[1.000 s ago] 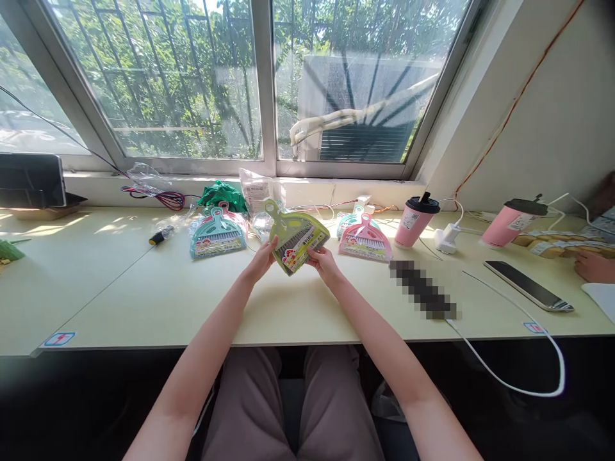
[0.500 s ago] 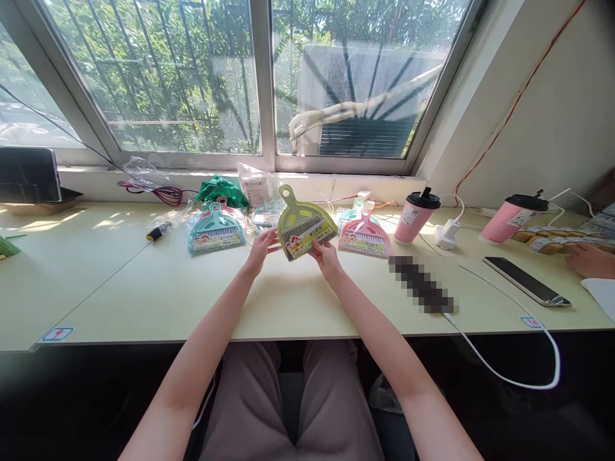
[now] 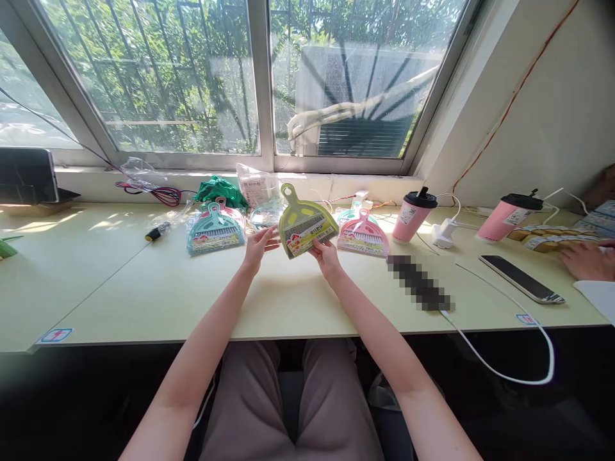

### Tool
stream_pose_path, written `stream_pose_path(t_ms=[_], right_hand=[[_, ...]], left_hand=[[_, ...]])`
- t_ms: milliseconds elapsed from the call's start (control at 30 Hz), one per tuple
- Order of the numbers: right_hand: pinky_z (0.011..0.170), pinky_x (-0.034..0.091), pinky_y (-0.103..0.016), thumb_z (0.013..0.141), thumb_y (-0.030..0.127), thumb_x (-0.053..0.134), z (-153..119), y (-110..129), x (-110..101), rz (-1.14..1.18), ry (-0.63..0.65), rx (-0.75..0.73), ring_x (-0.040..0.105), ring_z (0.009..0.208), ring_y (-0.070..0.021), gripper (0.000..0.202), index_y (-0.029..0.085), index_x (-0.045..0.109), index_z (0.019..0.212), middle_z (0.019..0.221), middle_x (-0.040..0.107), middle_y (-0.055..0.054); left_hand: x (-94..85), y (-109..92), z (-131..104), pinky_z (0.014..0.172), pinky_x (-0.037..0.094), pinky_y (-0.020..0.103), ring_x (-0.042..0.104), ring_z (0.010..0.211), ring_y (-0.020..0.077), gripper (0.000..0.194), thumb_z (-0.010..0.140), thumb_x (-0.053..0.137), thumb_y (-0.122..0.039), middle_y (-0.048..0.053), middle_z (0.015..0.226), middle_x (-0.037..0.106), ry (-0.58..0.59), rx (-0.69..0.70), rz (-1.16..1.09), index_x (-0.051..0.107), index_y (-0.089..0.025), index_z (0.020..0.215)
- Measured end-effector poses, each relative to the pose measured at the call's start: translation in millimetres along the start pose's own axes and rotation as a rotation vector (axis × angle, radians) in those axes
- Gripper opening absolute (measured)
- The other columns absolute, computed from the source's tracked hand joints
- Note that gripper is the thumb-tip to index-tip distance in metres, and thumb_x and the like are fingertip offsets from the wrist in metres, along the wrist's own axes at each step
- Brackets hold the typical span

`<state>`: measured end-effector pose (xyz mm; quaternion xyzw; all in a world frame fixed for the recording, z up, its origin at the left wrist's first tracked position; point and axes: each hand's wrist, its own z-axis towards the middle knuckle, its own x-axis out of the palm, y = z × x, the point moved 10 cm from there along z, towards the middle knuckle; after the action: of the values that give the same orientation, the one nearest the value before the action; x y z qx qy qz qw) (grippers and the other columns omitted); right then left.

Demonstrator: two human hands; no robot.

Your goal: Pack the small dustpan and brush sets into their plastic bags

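Observation:
A green dustpan and brush set (image 3: 307,221) with a yellow printed label is held up, slightly tilted, above the middle of the table. My right hand (image 3: 325,256) grips its lower edge, thumb on the label. Just left of the set is my left hand (image 3: 260,248), its fingers apart and pointing towards the set, holding nothing. Behind, to the left, lie blue sets (image 3: 216,234) with a pink one partly under them. A pink set (image 3: 363,235) lies to the right, overlapping a blue-green one.
Two pink cups (image 3: 414,216) with black lids, a white charger (image 3: 444,232) and a phone (image 3: 521,278) are on the right. Another person's hand (image 3: 587,259) rests at the far right. A screwdriver (image 3: 156,232) and green plastic (image 3: 221,191) lie left.
My left hand has come off the green set and shifted slightly left. The set has moved a little to the right in my right hand. The other person's hand has moved slightly.

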<state>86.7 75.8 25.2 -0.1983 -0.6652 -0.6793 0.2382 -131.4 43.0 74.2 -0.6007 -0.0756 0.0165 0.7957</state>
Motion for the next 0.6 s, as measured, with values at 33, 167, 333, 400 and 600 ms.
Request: stream_pose_path(t_ms=[33, 167, 333, 400, 600], right_hand=[[0.105, 0.060, -0.046, 0.073, 0.026, 0.086, 0, 1, 0, 0.005, 0.003, -0.006, 0.069, 0.120, -0.0285, 0.034, 0.020, 0.066, 0.099, 0.117, 0.076, -0.009], [0.105, 0.060, -0.049, 0.077, 0.023, 0.082, 1, 3, 0, -0.002, 0.014, -0.003, 0.069, 0.122, -0.0292, 0.026, 0.020, 0.066, 0.097, 0.118, 0.075, -0.009], [0.104, 0.060, -0.052, 0.077, 0.020, 0.082, -2, -6, 10, -0.065, 0.105, 0.043, 0.073, 0.113, -0.0304, 0.021, 0.018, 0.068, 0.094, 0.104, 0.078, -0.009], [0.103, 0.060, -0.052, 0.075, 0.021, 0.085, -5, -10, 15, -0.085, 0.138, 0.058, 0.073, 0.111, -0.0310, 0.024, 0.018, 0.069, 0.093, 0.100, 0.079, -0.009], [0.102, 0.061, -0.050, 0.073, 0.016, 0.084, -5, -14, 8, -0.015, 0.016, 0.069, 0.075, 0.107, -0.0286, 0.023, 0.018, 0.068, 0.090, 0.094, 0.079, -0.006]], left_hand=[[3.7, 2, 0, 0.089, 0.062, 0.043, 0.076, 0.091, 0.0261, 0.082, 0.073, 0.076, -0.072, 0.015, 0.117, 0.075, 0.036, -0.017, 0.000, 0.068, -0.017, 0.133], [16.7, 10, -1, 0.084, 0.063, 0.044, 0.076, 0.085, 0.0246, 0.092, 0.082, 0.062, -0.078, 0.015, 0.120, 0.072, 0.165, -0.094, 0.014, 0.048, -0.021, 0.153], [21.3, 7, -2, 0.100, 0.056, 0.049, 0.059, 0.130, 0.0343, 0.077, 0.084, 0.061, -0.077, 0.013, 0.143, 0.062, 0.177, -0.014, -0.005, 0.058, -0.025, 0.141], [23.4, 12, -3, 0.104, 0.054, 0.049, 0.057, 0.133, 0.0349, 0.074, 0.080, 0.072, -0.070, 0.012, 0.143, 0.062, 0.165, -0.025, -0.086, 0.060, -0.026, 0.138], [44.8, 34, -12, 0.097, 0.056, 0.044, 0.066, 0.120, 0.0345, 0.072, 0.067, 0.091, -0.051, 0.011, 0.127, 0.072, 0.224, -0.160, -0.176, 0.065, -0.021, 0.127]])
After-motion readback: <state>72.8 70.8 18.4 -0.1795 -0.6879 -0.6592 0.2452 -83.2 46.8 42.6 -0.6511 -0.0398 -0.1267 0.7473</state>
